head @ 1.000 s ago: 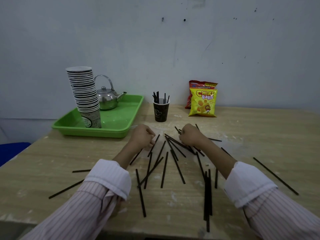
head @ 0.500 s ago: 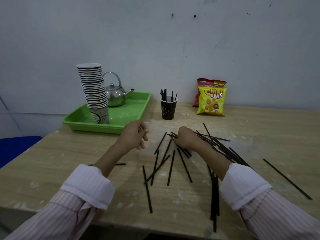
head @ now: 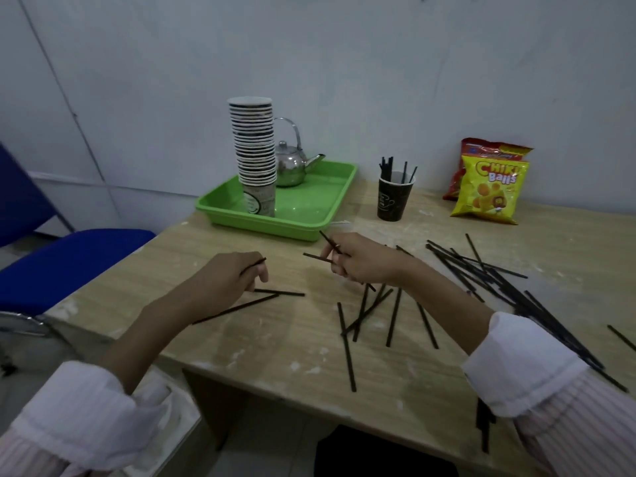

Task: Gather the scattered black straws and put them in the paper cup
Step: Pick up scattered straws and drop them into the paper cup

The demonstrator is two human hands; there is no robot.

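Nearest the wearer, a single black straw (head: 347,346) lies alone on the pale wooden surface (head: 275,346), pointing toward the front edge. Just beyond it a small fan of loose straws (head: 375,309) crosses itself, and to the right a long heap of straws (head: 499,280) runs diagonally from mid-surface down past the right sleeve.

These look thin, stiff and very light. They probably skid or roll at a touch and lie too flat to pinch easily from above. A sensible hold is near one end or the middle, lifting with a fingertip and thumb, then bunching several parallel so they drop into the cup end first.

The left hand (head: 229,280) hovers low over two crossed straws (head: 261,297); its fingers (head: 258,271) are curled around one short black straw that pokes out past the knuckles. The right hand (head: 361,259), a little farther out, has its fingers pinched on two or three straws whose ends jut toward the tray.

Farther back stands the dark paper cup (head: 394,197), upright, with a few straws already in it, well apart from both hands. Left of it sits a green tray (head: 309,222) carrying a stack of cups (head: 254,146) and a metal kettle (head: 292,163); to the right, snack bags (head: 488,187) lean by the wall.
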